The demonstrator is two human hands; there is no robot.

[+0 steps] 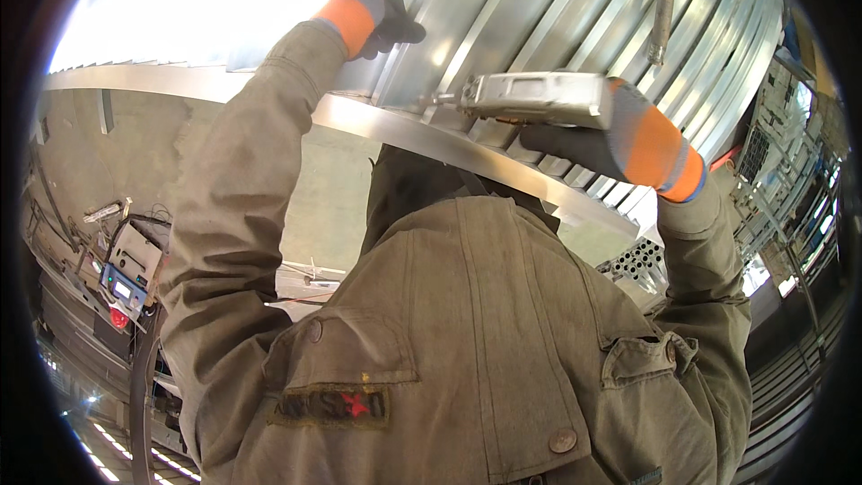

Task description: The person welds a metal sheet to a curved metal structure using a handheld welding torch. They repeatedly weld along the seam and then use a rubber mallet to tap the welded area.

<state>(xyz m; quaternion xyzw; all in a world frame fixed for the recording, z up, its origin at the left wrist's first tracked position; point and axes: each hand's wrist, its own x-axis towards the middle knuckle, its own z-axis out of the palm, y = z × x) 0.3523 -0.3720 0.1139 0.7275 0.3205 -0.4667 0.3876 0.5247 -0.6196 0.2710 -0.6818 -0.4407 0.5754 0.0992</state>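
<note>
Both my hands wear grey and orange work gloves. My left hand is closed, fingers curled, against a ribbed sheet-metal panel; what its fingers hold, if anything, is hidden. My right hand grips a silver power tool, drill-like in shape. Its narrow nose points left, over the panel near the metal edge strip. The nose is slightly blurred, and whether it touches the metal I cannot tell.
A grey rod-like piece with orange at its top lies over the ribs at upper right. At left stands a machine with a blue control box and a red knob. Metal racks are at right. Perforated metal shows below the panel.
</note>
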